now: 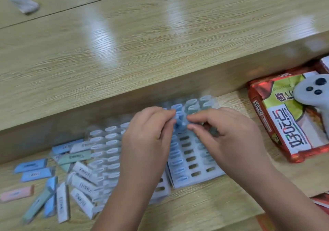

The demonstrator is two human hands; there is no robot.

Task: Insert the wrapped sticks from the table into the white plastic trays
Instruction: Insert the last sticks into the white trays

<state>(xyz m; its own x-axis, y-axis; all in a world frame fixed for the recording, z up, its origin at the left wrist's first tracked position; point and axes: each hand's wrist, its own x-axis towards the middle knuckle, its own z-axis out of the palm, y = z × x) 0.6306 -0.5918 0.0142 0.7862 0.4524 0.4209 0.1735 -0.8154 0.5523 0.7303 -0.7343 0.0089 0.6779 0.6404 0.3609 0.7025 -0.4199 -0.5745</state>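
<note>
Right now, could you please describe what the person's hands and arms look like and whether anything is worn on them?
Both the left hand and the right hand are bare: no gloves, rings, watch or bracelet show. The forearms are uncovered down to the picture's edge, with no sleeve in view. Blur hides finer marks.

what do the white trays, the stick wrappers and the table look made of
White trays: thin moulded plastic, faintly glossy, with formed slots. Wrapped sticks: printed paper or film wrappers; blur leaves it open. Table: wood-grain, probably laminate, smooth and shiny from streaky reflections.
</note>
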